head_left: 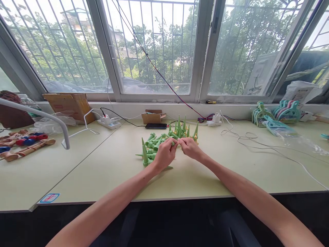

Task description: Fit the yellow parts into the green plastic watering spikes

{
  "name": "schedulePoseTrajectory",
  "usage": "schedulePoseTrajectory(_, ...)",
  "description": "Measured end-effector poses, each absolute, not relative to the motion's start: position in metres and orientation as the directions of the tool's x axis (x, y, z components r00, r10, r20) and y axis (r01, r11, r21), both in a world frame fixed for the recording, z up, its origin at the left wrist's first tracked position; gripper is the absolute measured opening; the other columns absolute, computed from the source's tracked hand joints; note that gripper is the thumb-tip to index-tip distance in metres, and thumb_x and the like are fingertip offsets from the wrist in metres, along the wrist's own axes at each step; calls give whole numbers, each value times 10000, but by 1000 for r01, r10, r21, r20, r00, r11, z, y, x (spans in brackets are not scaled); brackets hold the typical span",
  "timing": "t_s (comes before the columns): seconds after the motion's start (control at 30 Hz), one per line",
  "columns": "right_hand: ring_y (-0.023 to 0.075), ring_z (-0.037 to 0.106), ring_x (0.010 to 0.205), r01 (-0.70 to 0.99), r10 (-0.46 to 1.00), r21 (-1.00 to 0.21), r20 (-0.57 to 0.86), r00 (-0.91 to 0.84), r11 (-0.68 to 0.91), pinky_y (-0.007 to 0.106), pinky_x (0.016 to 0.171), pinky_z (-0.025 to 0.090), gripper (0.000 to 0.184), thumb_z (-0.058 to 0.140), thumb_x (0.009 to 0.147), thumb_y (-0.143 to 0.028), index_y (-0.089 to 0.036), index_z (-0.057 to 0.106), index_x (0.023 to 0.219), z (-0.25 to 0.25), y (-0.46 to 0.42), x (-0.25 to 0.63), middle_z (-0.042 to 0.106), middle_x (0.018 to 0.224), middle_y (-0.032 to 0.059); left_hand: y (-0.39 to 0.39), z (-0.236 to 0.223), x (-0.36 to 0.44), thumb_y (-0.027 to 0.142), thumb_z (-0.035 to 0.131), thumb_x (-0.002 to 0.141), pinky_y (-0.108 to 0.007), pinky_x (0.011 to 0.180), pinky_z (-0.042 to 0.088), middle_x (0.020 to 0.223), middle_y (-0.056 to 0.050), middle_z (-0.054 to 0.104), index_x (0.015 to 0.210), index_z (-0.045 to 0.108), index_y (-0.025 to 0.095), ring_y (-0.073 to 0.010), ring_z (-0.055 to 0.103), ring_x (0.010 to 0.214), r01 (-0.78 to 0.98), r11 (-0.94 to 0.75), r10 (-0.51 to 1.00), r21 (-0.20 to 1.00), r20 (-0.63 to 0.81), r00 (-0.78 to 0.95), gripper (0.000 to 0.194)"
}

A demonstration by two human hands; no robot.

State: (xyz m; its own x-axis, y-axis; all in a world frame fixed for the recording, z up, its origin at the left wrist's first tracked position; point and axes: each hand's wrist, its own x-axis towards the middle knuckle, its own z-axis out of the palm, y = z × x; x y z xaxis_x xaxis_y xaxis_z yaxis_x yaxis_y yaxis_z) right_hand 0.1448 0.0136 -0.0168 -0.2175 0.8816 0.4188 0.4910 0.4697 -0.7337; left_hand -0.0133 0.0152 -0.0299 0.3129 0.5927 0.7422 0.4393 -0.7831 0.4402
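My left hand [163,153] is closed round a green plastic watering spike [174,143], most of it hidden by the fingers. Fingertips of my right hand [190,148] pinch together at the spike's end; whatever small part they grip is too hidden to make out. The two hands nearly meet above the table. Beside and beneath my left hand lies a pile of similar green spikes [151,141], one standing point up [144,152] at the near left. Behind my hands, several upright green spikes [184,123] stand in a cluster, with small yellowish parts [195,136] near their bases.
A phone [156,126] lies behind the pile, before a small open cardboard box [153,117]. Power strips [109,123] and loose white cables [253,137] run along the back and right. Wooden pieces [33,149] lie left under a white lamp arm [64,132]; teal plastic clips [262,115] stand right.
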Motion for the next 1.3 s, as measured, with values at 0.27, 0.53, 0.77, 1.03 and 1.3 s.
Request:
schedulePoseTrajectory(0.27,72,281,380,275,935,-903,271,-229,330,235,396,254,394,405,882,-440,-216,321,570,-20,14,142,311,438,-58,15,-30,-15,258,425,946,-236,598,380,784,-21,579,856,566,195,-111,462,614,462,-807,554,367,743,377,178)
schedulePoseTrajectory(0.53,51,237,356,92,955,-984,122,-270,152,213,343,182,389,450,867,-403,-220,294,561,-18,12,143,287,454,-67,15,-30,-16,264,394,953,-241,612,390,809,-32,585,879,562,201,-118,483,639,488,-809,546,327,726,419,195)
schedulePoseTrajectory(0.77,62,242,369,140,952,-978,106,-287,151,224,366,203,403,411,893,-428,-225,275,573,-23,16,145,277,469,-67,14,-29,-15,239,415,940,-241,608,393,796,-27,582,856,563,198,-119,482,634,482,-806,554,342,723,413,175)
schedulePoseTrajectory(1.03,106,319,503,640,843,-611,527,-109,465,253,499,221,445,362,938,-467,-201,316,583,-25,18,143,377,512,-23,16,-28,-9,337,515,886,-225,479,365,538,52,486,808,549,200,-89,436,438,375,-635,769,676,602,218,161)
schedulePoseTrajectory(1.3,94,386,480,537,783,-605,594,-187,588,218,521,294,270,436,934,-444,-194,513,869,-18,6,141,452,539,-60,13,-23,-10,326,569,815,-205,425,381,591,47,521,943,509,191,-96,493,441,272,-531,847,802,499,183,195)
